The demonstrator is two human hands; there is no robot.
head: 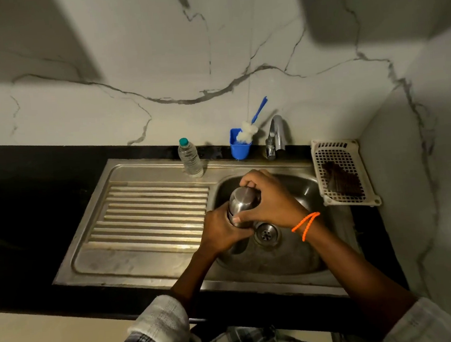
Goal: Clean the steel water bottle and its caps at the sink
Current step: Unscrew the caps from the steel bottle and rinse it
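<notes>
I hold the steel bottle [242, 206] upright over the sink [302, 248] basin, just above and beside the drain [266, 234]. My left hand [221, 232] has its grip wrapped tight around the lower body; my right hand [272, 199] curls over the top, fingers and thumb closed round the cap [244, 196], which looks still seated on the neck. I judge this to be the twisting-off step, with washing not yet begun.

The bottle is a smooth brushed-steel cylinder, rigid, and I expect it to be light if empty but slippery once wet, so the body wants a full wrap rather than a fingertip pinch. The cap is a rounded steel dome, equally slick; taking it round its rim should give the best turn. Neither will break, but a drop into the steel basin would clatter and could dent.

The basin is dull stainless with a ribbed draining board [152, 215] to its left. No water shows running from the chrome tap [277, 136]. Behind, on the sink's back ledge, stands a clear plastic bottle [189, 159] with a green top, and near it a blue cup [240, 143] holding a blue-handled brush [251, 130] with white bristles. A white perforated tray [341, 171] with something dark in it sits on the black counter [29, 188] at the right. The wall [154, 54] is veined marble.
</notes>
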